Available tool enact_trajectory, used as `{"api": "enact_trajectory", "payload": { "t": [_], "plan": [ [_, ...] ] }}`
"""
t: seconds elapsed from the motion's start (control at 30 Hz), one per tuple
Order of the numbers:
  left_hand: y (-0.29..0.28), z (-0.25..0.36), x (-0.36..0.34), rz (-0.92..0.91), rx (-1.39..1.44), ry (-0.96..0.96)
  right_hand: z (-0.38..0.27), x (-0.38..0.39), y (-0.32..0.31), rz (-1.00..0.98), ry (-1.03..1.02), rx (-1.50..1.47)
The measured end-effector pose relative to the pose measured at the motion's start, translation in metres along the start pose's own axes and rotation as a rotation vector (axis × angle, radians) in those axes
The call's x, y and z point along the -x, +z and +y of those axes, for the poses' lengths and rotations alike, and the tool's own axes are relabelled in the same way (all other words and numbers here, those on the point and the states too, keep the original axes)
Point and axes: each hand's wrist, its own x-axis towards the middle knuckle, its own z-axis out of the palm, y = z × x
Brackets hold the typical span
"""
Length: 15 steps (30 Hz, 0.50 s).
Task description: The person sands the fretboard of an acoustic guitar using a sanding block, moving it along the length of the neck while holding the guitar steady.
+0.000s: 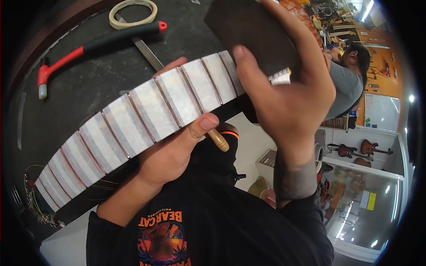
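Observation:
A guitar neck [128, 124], its fretboard covered in pale tape between exposed metal frets, runs diagonally across my view. My left hand [175, 153] is wrapped round it from below, thumb on the near edge and fingertips showing past the far edge. My right hand [297, 104] grips a dark rectangular block [246, 29] above the neck's right end. A metal tool [144, 51], perhaps a file, lies on the dark bench behind the neck; a wooden handle [219, 139] shows below the neck.
On the dark bench [88, 97] are a red-and-black hammer [100, 44] and a tape roll [133, 24]. A co-worker [350, 82] in grey works at the right. Guitars [370, 146] hang beside a glass-fronted partition [364, 204]; loose wires [40, 213] sit at left.

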Motion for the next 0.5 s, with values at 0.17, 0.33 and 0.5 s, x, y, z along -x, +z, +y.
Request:
{"api": "enact_trajectory", "payload": {
  "t": [0.17, 0.33, 0.5],
  "plan": [
    [-0.018, -0.017, -0.003, -0.057, -0.162, 0.145, -0.011, 0.055, -0.024, -0.017, -0.025, 0.084],
    [-0.004, -0.007, 0.0, 0.0, -0.067, 0.059, -0.02, 0.05, -0.029, -0.077, -0.115, 0.193],
    [-0.007, 0.0, 0.001, -0.069, -0.1, 0.005, -0.005, 0.015, -0.014, -0.117, -0.321, 0.197]
  ]
}}
